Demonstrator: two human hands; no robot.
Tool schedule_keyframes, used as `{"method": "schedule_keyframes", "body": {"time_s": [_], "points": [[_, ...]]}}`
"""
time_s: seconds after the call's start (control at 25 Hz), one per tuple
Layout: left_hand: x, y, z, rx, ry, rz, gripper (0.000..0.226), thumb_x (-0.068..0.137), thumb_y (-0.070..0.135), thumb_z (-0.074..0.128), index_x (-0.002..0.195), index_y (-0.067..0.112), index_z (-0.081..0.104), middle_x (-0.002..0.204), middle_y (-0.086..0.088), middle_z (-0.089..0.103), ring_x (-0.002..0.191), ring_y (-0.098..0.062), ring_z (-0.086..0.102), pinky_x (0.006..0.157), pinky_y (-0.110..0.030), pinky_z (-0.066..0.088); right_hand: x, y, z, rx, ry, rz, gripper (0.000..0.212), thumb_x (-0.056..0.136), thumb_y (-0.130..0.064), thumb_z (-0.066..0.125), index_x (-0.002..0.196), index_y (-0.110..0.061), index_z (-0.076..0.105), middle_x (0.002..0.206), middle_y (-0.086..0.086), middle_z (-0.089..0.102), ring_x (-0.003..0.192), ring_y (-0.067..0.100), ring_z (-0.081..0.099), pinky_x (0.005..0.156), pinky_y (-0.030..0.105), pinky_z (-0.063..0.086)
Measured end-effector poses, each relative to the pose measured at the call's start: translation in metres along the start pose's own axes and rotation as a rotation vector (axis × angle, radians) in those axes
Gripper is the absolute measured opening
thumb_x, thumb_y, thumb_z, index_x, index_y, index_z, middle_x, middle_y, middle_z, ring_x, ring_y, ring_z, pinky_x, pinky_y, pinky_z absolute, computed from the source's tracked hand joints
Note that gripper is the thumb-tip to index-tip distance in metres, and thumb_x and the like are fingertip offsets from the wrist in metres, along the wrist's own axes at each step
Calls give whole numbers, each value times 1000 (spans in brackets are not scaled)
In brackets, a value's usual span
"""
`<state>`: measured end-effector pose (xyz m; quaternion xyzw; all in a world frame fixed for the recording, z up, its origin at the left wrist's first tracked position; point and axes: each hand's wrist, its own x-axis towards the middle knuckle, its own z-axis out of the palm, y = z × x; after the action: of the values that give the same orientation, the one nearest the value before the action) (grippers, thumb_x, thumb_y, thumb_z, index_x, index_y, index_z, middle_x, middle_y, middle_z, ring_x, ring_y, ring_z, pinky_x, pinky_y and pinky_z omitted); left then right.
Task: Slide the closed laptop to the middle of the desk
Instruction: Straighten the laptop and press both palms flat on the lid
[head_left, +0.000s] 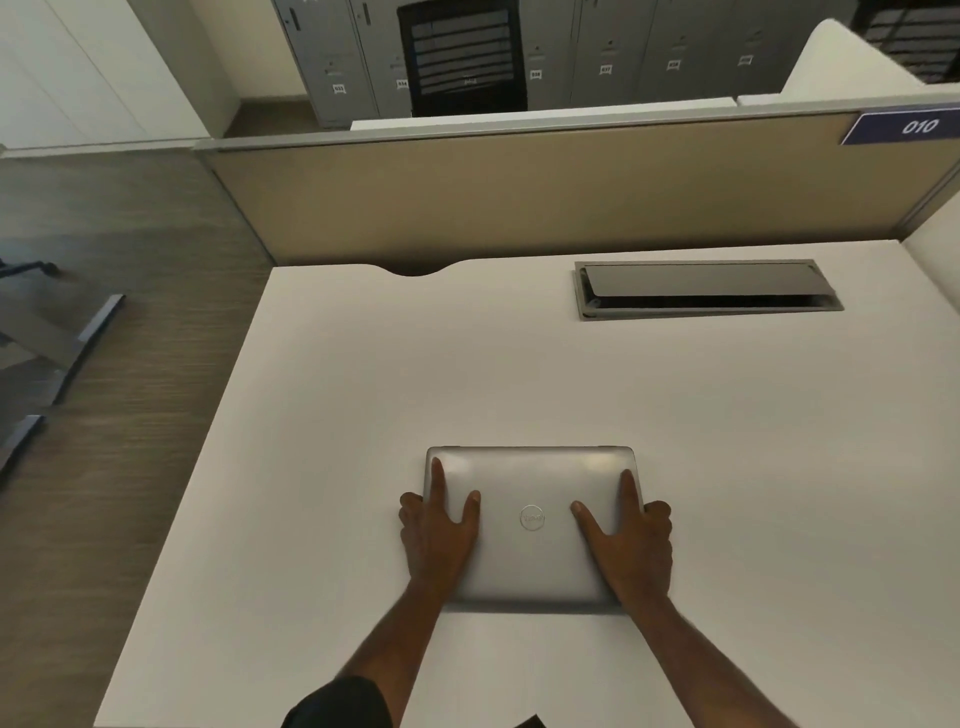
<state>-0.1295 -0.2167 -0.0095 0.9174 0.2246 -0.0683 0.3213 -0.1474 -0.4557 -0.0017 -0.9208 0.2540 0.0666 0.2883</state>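
A closed silver laptop with a round logo on its lid lies flat on the white desk, in the near middle part of the top. My left hand grips its left edge: the thumb and index finger lie on the lid and the other fingers curl around the side. My right hand holds the right edge in the same way.
A grey cable hatch with its flap partly raised is set into the desk at the back right. A tan divider panel closes off the far edge. The desk's left edge drops to wood-look floor. Grey lockers stand beyond.
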Motion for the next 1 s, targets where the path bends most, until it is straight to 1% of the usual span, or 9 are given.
{"method": "schedule_keyframes", "body": {"time_s": [0.16,0.28,0.48,0.8,1.0], "points": [[4,-2,2,51,3,25,80,91,62,52,157,38,14,118,-14,43,114,-37,47,101,-46,43,5,-2,1,-22,4,-21,91,76,-79,59,149,-34,30,111,10,43,105,36,53,87,45,52],[6,-5,5,133,-8,64,79,93,63,47,158,36,11,119,-15,42,113,-38,47,96,-46,46,6,-1,4,-56,2,-14,90,77,-80,57,149,-33,30,113,10,43,106,36,51,88,45,51],[6,-9,7,252,-1,147,79,95,64,39,159,31,6,120,-15,43,110,-36,46,91,-45,46,6,5,8,-131,43,-29,89,81,-79,53,152,-31,29,114,14,44,105,37,51,86,44,50],[4,-8,5,328,-23,185,81,96,67,33,159,28,2,123,-13,43,110,-33,45,90,-45,49,6,8,14,-242,121,-66,88,86,-77,46,155,-26,29,107,17,46,94,36,51,77,42,48],[4,-8,4,379,11,209,81,95,69,32,160,26,6,123,-13,44,107,-32,46,84,-43,51,9,14,19,-274,131,-88,88,85,-78,45,154,-25,31,110,16,45,92,35,50,74,40,48]]}}
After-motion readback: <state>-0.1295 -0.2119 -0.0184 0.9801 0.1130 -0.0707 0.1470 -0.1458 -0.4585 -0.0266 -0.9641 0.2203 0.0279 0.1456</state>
